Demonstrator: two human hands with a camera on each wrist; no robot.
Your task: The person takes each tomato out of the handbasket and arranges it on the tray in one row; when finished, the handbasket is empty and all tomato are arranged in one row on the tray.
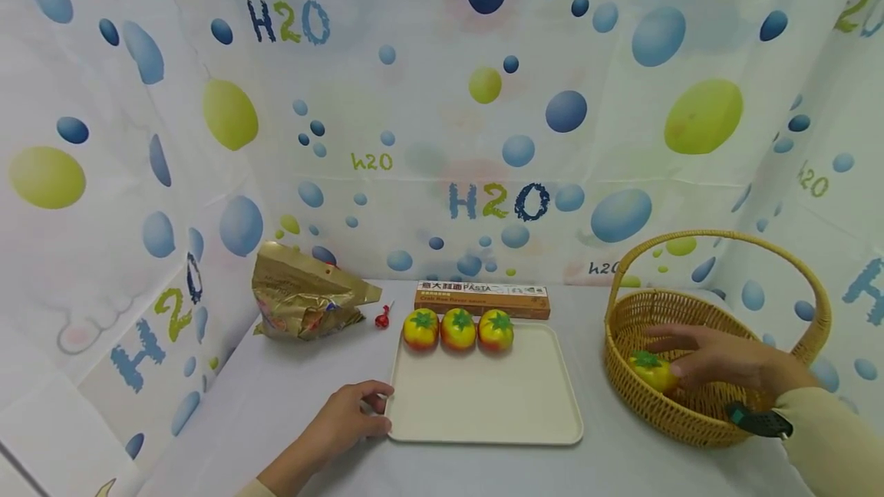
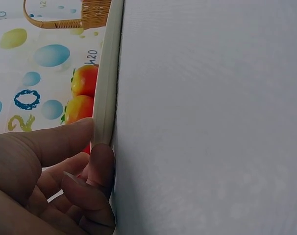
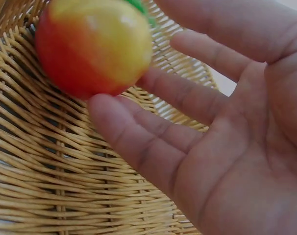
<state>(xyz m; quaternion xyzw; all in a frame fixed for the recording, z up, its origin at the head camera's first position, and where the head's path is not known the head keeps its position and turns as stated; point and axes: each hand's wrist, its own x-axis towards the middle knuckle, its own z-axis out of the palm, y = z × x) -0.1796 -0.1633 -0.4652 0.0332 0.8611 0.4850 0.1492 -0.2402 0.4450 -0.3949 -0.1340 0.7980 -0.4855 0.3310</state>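
Observation:
My left hand (image 1: 347,418) pinches the left edge of a cream tray (image 1: 483,405), thumb on one side of the rim and a curled finger on the other in the left wrist view. Along the tray's far edge sit three yellow-and-red persimmon-like fruits (image 1: 458,330) with green leafy tops. Inside the wicker basket (image 1: 663,409) on the right, my right hand (image 1: 718,359) reaches over another such fruit (image 3: 94,49). Its fingers (image 3: 138,137) are extended rather than curled, with fingertips right at the fruit's underside in the right wrist view.
Behind the tray lies a long pasta box (image 1: 482,301). A crumpled gold bag (image 1: 304,297) stands at the back left, with a small red-wrapped lollipop (image 1: 383,319) beside it. The basket's tall arched handle (image 1: 718,235) rises around the right arm. Patterned curtains enclose the table.

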